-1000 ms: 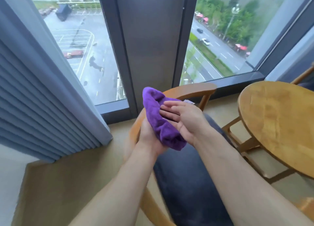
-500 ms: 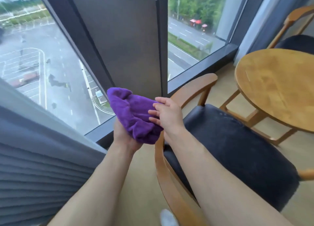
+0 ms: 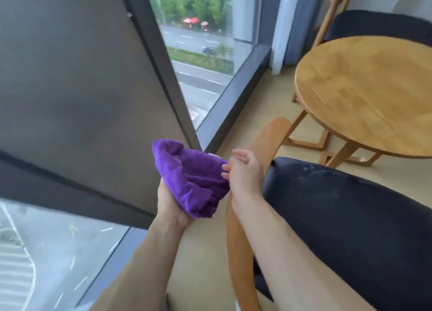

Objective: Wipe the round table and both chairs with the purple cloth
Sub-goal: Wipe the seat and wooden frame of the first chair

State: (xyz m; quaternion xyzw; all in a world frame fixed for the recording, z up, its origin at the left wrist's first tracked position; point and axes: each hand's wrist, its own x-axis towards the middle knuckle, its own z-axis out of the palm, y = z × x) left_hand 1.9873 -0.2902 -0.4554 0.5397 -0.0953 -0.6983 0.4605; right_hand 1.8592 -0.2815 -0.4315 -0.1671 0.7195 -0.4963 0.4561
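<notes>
A bunched purple cloth (image 3: 191,177) lies in the palm of my left hand (image 3: 171,205), which holds it from below in mid-air beside the near chair. My right hand (image 3: 245,170) hovers just right of the cloth with relaxed fingers, the fingertips at its edge. The near chair (image 3: 346,217) has a dark padded seat and a curved wooden backrest (image 3: 236,229) under my right forearm. A round wooden table (image 3: 374,88) stands at the right. Behind it, at the top right, is a second chair (image 3: 374,23) with a dark seat.
A floor-to-ceiling window (image 3: 203,53) with a dark frame post (image 3: 77,77) runs along the left. A grey curtain (image 3: 287,23) hangs in the far corner. Bare light floor (image 3: 252,114) lies between the window sill and the table legs.
The view has swung right, bringing the table and second chair further in. My right hand has lifted off the cloth's top and now sits at its right edge. My left hand still holds the cloth.
</notes>
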